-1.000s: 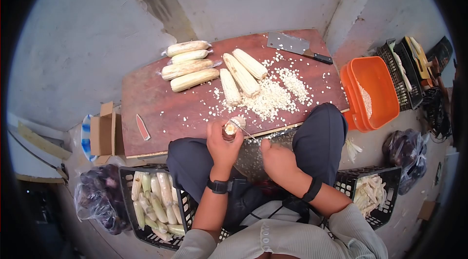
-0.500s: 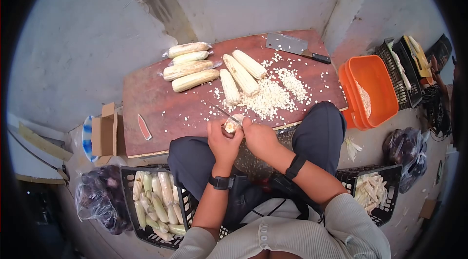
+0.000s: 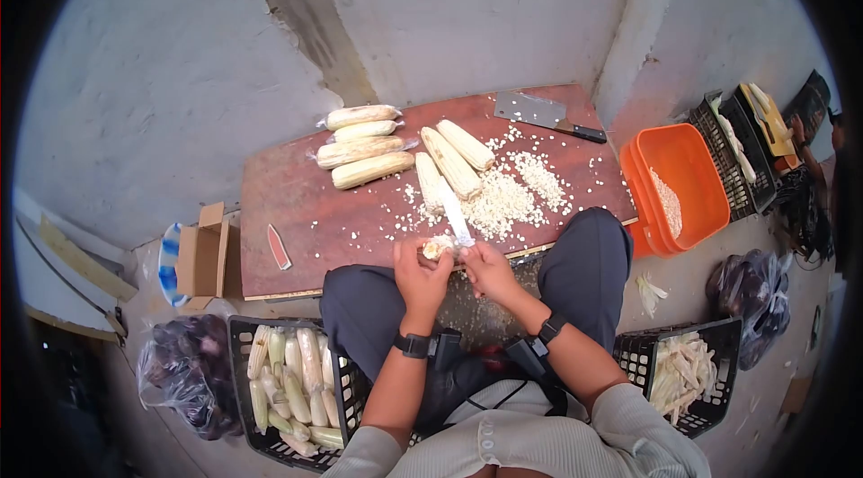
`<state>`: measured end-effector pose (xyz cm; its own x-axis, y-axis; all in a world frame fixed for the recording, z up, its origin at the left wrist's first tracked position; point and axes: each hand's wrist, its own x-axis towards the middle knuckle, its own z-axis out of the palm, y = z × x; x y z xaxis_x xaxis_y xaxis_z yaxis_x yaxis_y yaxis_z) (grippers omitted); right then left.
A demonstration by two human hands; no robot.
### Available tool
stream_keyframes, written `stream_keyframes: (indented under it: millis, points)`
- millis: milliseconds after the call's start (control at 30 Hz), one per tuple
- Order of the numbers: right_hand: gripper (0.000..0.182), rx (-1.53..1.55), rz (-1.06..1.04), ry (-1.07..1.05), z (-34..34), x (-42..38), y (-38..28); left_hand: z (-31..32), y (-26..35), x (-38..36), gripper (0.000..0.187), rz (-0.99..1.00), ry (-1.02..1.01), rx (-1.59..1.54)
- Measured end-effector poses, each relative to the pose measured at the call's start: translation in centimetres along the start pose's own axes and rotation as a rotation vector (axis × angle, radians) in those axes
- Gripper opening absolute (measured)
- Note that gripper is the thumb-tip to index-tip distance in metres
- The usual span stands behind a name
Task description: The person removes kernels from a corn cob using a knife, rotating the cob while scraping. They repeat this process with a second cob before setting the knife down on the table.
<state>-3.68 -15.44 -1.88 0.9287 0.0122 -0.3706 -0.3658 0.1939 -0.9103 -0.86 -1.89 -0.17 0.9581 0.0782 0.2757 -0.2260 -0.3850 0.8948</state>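
My left hand (image 3: 422,275) is closed around a corn cob (image 3: 438,248), its pale end poking out past the fingers at the table's front edge. Just to its right, my right hand (image 3: 488,269) grips a knife (image 3: 455,215) whose light blade points up and away over the table. Beyond the blade lie loose white corn kernels (image 3: 499,204) in a spread pile. Several bare-looking ears of corn (image 3: 449,161) rest against that pile, and several more corn ears in clear wrap (image 3: 369,152) are lined up on the left.
A cleaver (image 3: 539,109) lies at the back right of the red table (image 3: 288,181); a red-and-white pointed piece (image 3: 279,247) is at left. An orange bin (image 3: 692,172) stands right. Black crates (image 3: 235,343) of corn and husks (image 3: 683,370) flank my legs. A cardboard box (image 3: 200,262) sits left.
The knife has swung from lying across the cob to pointing up and away, apart from it. My right hand has turned and shifted slightly right. The whole view has tilted a little.
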Motion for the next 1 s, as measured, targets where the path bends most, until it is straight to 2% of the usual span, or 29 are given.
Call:
stream_keyframes:
  millis: [133,233,333,433,833,1000]
  points:
    - [0.025,-0.332,-0.135,0.136,-1.2,-1.4,-1.4,-0.8,0.3,0.3,0.031,0.018,0.088,0.022]
    - [0.022,-0.835,-0.576,0.246,-1.4,-3.0,-2.2,-0.9,0.1,0.3,0.031,0.028,0.091,0.087]
    - [0.019,-1.113,-0.426,0.108,-1.2,-5.0,-4.1,-0.7,0.4,0.4,0.032,0.029,0.081,0.092]
    - [0.020,-1.211,-0.402,0.064,-1.7,-5.5,-3.5,-0.5,0.4,0.5,0.033,0.028,0.076,0.084]
    - [0.019,-1.310,-0.264,0.036,-1.1,-3.9,-2.9,-0.5,0.9,1.3,0.033,0.071,-0.025,0.097]
    - [0.016,-1.335,-0.337,0.083,0.3,-1.4,-1.6,-0.5,1.0,0.9,0.031,0.114,-0.105,0.087]
